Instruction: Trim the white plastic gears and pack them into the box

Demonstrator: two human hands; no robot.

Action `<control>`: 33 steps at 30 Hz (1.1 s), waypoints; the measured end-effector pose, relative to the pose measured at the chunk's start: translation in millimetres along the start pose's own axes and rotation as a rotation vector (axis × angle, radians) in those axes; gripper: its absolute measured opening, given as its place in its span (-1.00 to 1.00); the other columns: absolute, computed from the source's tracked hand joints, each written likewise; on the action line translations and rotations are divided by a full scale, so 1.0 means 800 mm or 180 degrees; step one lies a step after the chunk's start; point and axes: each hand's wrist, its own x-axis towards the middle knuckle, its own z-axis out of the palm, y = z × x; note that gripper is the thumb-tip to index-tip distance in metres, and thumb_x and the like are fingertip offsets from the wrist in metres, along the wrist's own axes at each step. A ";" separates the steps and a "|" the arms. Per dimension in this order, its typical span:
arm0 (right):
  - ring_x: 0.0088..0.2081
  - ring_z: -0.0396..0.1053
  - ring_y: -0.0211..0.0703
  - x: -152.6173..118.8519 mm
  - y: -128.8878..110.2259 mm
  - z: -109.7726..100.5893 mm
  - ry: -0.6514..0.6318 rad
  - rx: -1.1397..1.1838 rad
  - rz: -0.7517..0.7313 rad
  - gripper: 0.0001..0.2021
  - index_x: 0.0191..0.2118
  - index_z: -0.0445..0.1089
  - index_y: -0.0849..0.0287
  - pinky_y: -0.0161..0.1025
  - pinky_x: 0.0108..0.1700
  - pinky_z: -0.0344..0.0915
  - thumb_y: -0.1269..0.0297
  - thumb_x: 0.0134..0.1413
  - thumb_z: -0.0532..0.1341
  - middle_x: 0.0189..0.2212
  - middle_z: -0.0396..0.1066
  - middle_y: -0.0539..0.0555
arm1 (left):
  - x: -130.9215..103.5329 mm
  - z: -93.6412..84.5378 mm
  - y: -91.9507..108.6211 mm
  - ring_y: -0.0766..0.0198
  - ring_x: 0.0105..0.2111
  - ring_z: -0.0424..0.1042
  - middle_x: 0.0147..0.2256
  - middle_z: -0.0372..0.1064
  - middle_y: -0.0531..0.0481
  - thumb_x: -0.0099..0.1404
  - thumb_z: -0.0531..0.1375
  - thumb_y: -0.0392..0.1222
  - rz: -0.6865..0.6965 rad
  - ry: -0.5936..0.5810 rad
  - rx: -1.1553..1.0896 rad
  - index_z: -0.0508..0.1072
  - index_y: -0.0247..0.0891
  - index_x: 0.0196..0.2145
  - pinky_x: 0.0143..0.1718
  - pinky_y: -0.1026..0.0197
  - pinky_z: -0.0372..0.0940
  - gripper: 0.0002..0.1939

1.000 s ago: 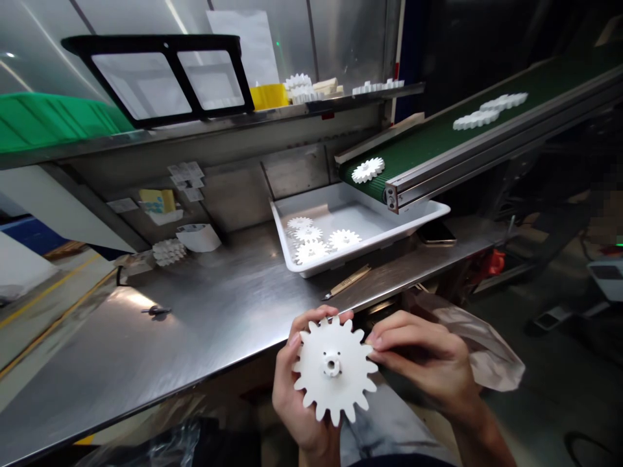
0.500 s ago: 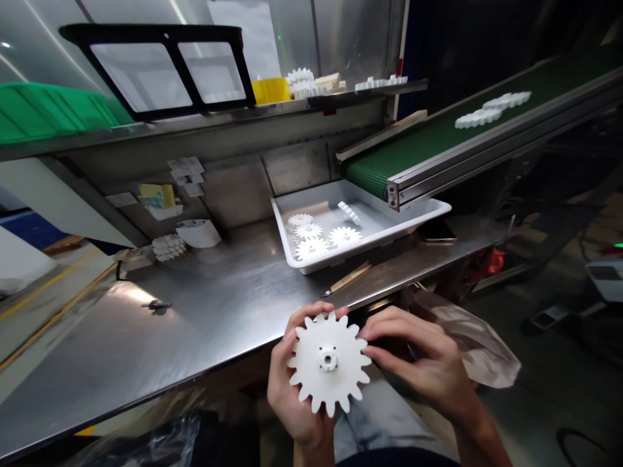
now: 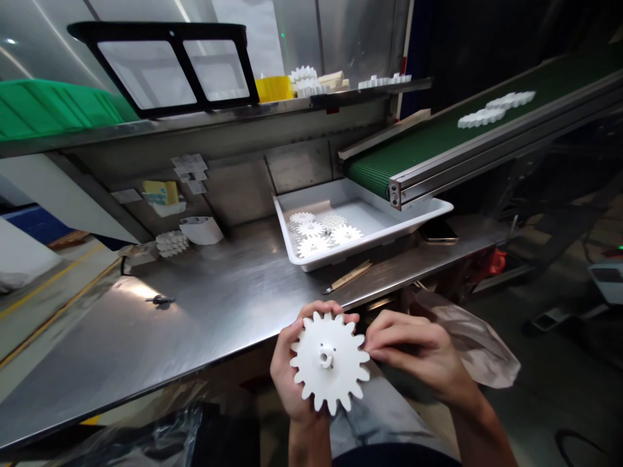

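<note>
My left hand (image 3: 288, 371) is wrapped round the back and left edge of a white plastic gear (image 3: 335, 383), with its fingertips showing over the top teeth. The gear's flat face is turned up toward me, and a small raised hub with a hole stands at its centre. At the gear's right edge, my right hand (image 3: 418, 350) has thumb and fingers pinched together by the teeth. Whether a tooth or some small piece is between those fingertips cannot be made out. Both hands are in front of the bench edge, above my lap.
A white tray (image 3: 285, 243) with several white gears stands under the end of a green conveyor belt (image 3: 418, 146), which carries more gears. A wooden-handled knife (image 3: 351, 275) lies before the tray. A dark metal piece (image 3: 160, 300) lies on the steel bench (image 3: 228, 285), a phone (image 3: 439, 232) at right.
The gear that was tipped on edge in the tray now lies flat among the others. The held gear has turned and tilted slightly, and my right fingers have closed more tightly at its edge.
</note>
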 end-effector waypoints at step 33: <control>-0.23 0.54 -0.20 0.002 -0.003 0.021 0.0294 -0.0121 0.0054 -0.78 -0.24 0.59 0.03 -0.31 -0.15 0.46 0.56 0.15 0.45 -0.29 0.57 -0.02 | 0.004 -0.007 -0.009 -0.04 -0.09 0.64 -0.16 0.63 -0.16 0.38 0.13 -0.04 0.1143 0.0370 0.0268 0.69 -0.30 -0.22 -0.03 0.08 0.51 -0.62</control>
